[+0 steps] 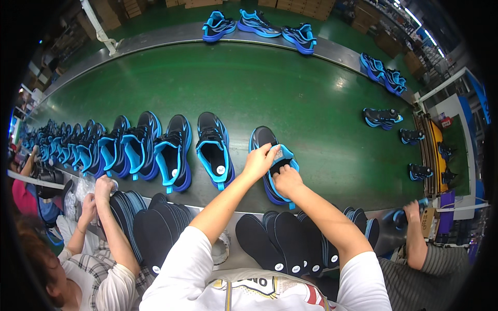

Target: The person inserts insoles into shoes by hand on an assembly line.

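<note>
A black sneaker with a bright blue lining and sole (260, 137) stands in front of me on the green belt, toe pointing away. My left hand (261, 159) pinches its blue tongue, where a small label shows. My right hand (287, 181) dips into the shoe's opening with fingers curled. Its fingertips are partly hidden, and I cannot make out what they hold. Just left stands a matching sneaker (211, 147) with a round white sticker on the insole inside. Below my forearms, black insoles (291, 238) lie in overlapping stacks on the metal ledge.
A row of similar sneakers (148, 140) runs along the belt's near left side. More shoes (258, 25) sit on the far metal rail. A co-worker's hands (98, 197) work at the left by other insoles (161, 223). Another person's hand (412, 211) is at the right.
</note>
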Demonstrator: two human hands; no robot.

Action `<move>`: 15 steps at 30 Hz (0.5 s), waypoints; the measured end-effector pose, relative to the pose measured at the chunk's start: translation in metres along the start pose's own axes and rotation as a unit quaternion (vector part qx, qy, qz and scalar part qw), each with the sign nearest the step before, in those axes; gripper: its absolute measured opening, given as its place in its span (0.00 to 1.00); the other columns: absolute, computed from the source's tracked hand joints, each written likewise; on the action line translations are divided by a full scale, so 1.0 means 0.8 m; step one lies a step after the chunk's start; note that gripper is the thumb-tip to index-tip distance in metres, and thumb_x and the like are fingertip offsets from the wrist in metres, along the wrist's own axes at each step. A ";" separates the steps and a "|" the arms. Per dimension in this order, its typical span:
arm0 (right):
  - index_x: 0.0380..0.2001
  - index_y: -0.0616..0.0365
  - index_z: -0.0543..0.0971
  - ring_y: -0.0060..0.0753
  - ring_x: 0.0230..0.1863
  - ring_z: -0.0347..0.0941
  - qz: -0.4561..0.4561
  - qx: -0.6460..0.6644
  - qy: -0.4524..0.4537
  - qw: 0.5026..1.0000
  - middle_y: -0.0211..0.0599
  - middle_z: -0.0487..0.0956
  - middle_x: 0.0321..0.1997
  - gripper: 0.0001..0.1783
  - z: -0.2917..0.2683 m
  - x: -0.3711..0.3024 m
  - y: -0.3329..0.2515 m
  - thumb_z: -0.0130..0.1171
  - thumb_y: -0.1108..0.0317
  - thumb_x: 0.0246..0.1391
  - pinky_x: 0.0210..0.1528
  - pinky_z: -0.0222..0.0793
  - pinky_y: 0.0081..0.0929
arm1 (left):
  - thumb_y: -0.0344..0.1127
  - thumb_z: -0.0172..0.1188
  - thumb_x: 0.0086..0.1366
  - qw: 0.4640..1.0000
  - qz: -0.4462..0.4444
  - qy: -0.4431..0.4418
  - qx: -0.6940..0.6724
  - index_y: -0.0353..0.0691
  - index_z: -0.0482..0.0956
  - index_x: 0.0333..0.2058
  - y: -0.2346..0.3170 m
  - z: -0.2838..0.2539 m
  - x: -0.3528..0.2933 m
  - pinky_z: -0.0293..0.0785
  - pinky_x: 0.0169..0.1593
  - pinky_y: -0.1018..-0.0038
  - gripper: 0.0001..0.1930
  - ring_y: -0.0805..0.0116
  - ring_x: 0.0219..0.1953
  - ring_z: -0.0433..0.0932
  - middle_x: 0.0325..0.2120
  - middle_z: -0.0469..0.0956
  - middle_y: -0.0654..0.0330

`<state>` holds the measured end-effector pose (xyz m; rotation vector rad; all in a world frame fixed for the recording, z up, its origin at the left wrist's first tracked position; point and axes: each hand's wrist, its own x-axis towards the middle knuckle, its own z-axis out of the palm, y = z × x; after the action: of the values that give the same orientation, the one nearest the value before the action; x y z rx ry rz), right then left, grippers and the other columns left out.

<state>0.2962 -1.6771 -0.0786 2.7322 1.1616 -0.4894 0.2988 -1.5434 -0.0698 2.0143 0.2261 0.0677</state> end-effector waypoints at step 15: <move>0.35 0.51 0.78 0.35 0.48 0.61 -0.061 -0.119 -0.117 0.984 0.37 0.69 0.44 0.15 0.000 0.008 0.013 0.41 0.65 0.51 0.46 0.57 0.28 | 0.47 0.50 0.60 0.997 0.006 -0.038 -0.063 0.34 0.69 0.22 -0.018 0.000 0.012 0.62 0.22 0.75 0.19 0.76 0.17 0.63 0.12 0.65 0.61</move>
<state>0.3076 -1.6798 -0.0807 2.3410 1.2408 -0.6220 0.3061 -1.5360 -0.0831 1.8894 0.1563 0.0124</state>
